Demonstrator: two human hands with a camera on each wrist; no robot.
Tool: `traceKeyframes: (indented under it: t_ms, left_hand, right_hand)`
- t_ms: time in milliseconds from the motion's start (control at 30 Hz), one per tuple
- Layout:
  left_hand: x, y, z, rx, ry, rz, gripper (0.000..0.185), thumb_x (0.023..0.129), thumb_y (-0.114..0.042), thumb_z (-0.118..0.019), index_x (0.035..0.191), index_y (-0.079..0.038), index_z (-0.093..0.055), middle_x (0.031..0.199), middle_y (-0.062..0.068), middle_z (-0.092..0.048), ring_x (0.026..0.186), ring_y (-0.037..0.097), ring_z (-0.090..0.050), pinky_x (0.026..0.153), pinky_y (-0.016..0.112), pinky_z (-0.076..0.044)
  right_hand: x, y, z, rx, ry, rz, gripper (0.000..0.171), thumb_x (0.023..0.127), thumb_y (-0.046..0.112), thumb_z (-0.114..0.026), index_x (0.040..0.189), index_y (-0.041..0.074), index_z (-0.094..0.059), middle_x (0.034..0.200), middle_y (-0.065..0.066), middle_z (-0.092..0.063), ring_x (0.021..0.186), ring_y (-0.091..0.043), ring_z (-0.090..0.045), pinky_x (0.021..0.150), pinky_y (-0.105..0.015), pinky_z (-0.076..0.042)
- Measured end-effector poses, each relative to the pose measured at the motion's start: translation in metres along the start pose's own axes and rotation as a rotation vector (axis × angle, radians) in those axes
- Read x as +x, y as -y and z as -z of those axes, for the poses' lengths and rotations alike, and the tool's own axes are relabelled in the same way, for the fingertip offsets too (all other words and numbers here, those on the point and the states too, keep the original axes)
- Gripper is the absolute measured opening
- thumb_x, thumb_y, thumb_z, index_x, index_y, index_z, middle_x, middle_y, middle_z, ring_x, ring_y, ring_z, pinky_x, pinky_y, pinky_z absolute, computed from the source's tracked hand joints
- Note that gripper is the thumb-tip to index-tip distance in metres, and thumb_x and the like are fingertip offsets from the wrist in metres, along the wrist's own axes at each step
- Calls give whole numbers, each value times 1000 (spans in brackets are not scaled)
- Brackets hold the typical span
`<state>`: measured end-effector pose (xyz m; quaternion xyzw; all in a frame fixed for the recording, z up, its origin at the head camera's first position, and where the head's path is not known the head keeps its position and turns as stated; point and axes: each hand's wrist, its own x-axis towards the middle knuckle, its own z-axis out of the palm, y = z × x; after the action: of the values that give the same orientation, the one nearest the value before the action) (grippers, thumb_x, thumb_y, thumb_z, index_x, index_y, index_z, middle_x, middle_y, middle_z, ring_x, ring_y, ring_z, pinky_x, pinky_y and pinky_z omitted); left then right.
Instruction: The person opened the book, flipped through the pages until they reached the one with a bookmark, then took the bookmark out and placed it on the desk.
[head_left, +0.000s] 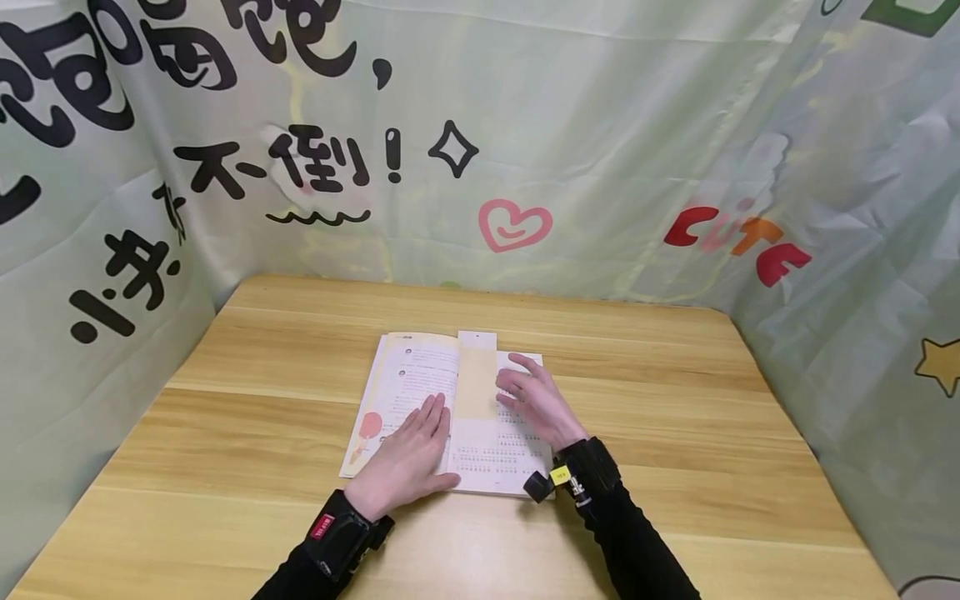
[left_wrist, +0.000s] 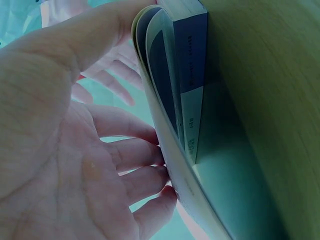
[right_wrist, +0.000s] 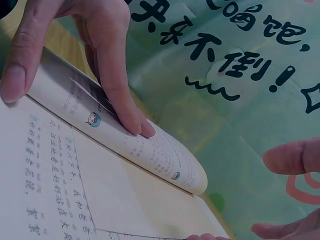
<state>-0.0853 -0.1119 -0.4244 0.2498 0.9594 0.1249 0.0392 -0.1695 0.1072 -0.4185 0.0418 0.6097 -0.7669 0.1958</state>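
**Open book pinned flat under two hands**

Hidden under the left hand (head_left: 408,458): much of the lower left page. Cut off in the left wrist view: everything but palm, fingers and the book's edge, seen from so close that print on the spine stays unreadable. In the right wrist view only fingertips of the right hand (head_left: 536,402) at the frame's right and bottom edges; whether they touch the paper cannot be told there. Page text too small to read from the head view.

Left hand laid flat, fingers straight and together, pressing down on the left page, thumb spread out toward the near edge of the book (head_left: 450,412). Nothing gripped. Right hand just right of it, fingers loosely extended and slightly spread, resting on the right page, holding nothing. Dark sleeves and black wrist straps on both arms.

Book lying open on the wooden counter (head_left: 675,433), directly beneath both hands. White pages with rows of printed characters, small round cartoon figures and an orange drawing on the left page. A pale tan bookmark (head_left: 477,375) standing along the gutter between the hands, its top poking past the far edge. Left page bulging upward near the spine.
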Motion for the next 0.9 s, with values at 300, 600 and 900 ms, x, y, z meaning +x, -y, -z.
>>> traceKeyframes:
  t_ms: [300,600,900]
  left_hand:
    - [-1,0,1,11,7,-6,88,87,-41,-76,146,14,-41,159,31,-34,150,41,-34,123,49,-35]
    - [-4,4,-2,13,1,-16,88,87,-41,-76,146,14,-40,159,31,-34,150,41,-34,122,49,-36]
    - [-5,7,-3,0,2,-16,89,87,-42,-76,146,15,-40,159,32,-32,150,41,-33,123,50,-35]
  right_hand:
    - [6,-3,4,91,-17,-33,61,102,5,-45,157,0,-20,124,-11,-50,111,-19,-54,112,-39,-40]
    - [9,-8,3,105,-15,-28,60,102,5,-46,156,-2,-21,128,-15,-51,105,-16,-56,101,-33,-46]
    - [18,-20,-12,-306,-38,35,72,96,8,-58,156,-7,-22,136,-19,-50,94,-12,-55,73,-19,-52]
